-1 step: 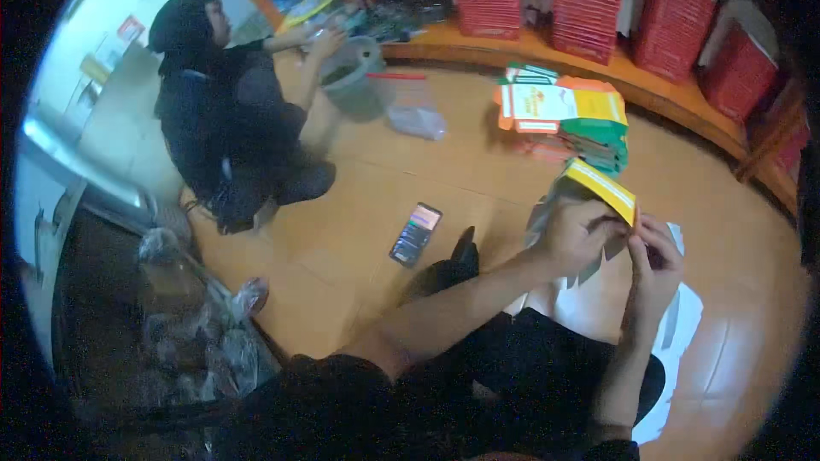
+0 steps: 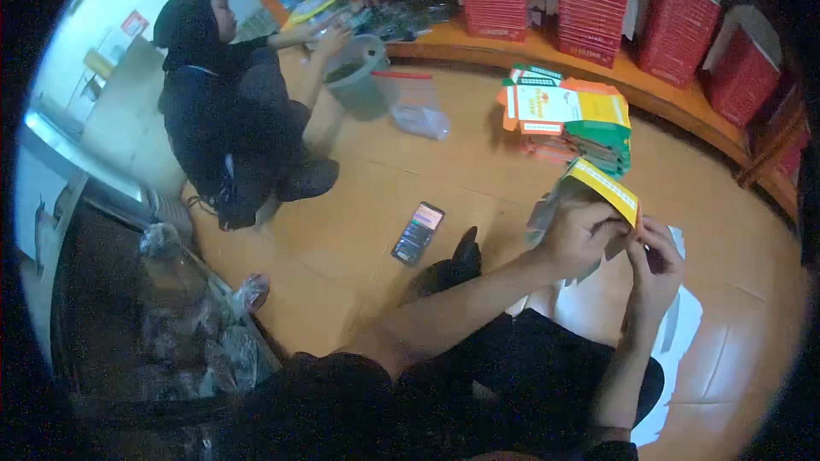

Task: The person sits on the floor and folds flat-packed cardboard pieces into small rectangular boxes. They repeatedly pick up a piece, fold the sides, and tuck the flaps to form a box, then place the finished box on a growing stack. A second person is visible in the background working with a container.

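Between my hands is a small folding carton (image 2: 605, 189) with a yellow panel on top. My left hand (image 2: 576, 235) is closed on its left side, the thumb and fingers pinching near the lower edge. At its right corner, my right hand (image 2: 656, 254) pinches an edge with thumb and fingertips. The carton's underside is mostly hidden by my left hand. Just beyond it lies a pile of flattened cartons (image 2: 547, 105) in white, yellow, orange and green. White card sheets (image 2: 679, 316) lie on the floor beside my right forearm.
A phone (image 2: 417, 235) lies on the tiled floor. Left of it, another person (image 2: 231, 102) crouches by a bucket (image 2: 359, 77) and a clear zip bag (image 2: 418, 111). Red stacks (image 2: 589, 4) stand on a low wooden shelf (image 2: 649, 77). Plastic-wrapped items (image 2: 196, 324) sit at lower left.
The picture has shifted very slightly. Both hands keep the same hold on the carton.
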The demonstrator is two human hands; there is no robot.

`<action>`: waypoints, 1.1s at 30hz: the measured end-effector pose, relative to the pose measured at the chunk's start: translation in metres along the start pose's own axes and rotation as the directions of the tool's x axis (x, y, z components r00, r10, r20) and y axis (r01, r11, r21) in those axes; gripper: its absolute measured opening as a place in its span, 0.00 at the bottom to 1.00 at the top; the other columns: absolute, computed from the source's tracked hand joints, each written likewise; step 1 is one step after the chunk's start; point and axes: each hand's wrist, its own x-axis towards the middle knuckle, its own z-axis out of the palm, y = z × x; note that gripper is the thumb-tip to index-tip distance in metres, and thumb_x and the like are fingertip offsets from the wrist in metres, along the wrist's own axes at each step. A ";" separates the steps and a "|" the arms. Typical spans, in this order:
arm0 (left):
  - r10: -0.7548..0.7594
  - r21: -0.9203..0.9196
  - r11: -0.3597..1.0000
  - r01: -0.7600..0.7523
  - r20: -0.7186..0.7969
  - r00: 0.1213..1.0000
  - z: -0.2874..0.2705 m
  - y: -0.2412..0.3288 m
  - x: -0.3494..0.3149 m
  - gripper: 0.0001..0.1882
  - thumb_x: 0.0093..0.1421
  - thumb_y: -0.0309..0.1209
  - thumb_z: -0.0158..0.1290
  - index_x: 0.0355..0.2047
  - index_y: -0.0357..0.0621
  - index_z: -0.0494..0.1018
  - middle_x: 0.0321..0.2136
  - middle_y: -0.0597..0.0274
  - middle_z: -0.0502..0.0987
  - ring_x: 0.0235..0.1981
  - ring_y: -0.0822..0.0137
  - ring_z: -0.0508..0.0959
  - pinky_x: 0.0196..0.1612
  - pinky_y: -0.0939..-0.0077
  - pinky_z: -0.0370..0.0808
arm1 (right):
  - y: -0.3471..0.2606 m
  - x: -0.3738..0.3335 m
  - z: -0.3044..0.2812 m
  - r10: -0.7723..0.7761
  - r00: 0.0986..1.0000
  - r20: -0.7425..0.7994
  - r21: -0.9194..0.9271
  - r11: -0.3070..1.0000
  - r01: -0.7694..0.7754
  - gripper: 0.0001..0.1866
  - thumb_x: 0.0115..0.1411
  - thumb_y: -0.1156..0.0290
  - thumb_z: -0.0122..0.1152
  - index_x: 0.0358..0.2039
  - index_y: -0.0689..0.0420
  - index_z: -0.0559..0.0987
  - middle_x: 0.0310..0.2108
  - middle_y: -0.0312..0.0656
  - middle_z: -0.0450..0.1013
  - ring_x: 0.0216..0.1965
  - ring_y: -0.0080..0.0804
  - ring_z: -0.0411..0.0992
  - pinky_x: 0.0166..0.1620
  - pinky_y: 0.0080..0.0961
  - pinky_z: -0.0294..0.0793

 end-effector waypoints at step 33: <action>-0.102 -0.035 0.994 0.100 -0.069 0.992 -0.003 -0.024 0.004 0.21 0.56 0.33 0.61 0.48 0.38 0.71 0.41 0.54 0.77 0.43 0.60 0.79 0.46 0.65 0.76 | 0.035 0.015 -0.012 0.212 0.952 -0.220 -0.013 0.975 -0.221 0.45 0.54 0.83 0.66 0.69 0.64 0.52 0.35 0.40 0.76 0.40 0.25 0.74 0.47 0.22 0.74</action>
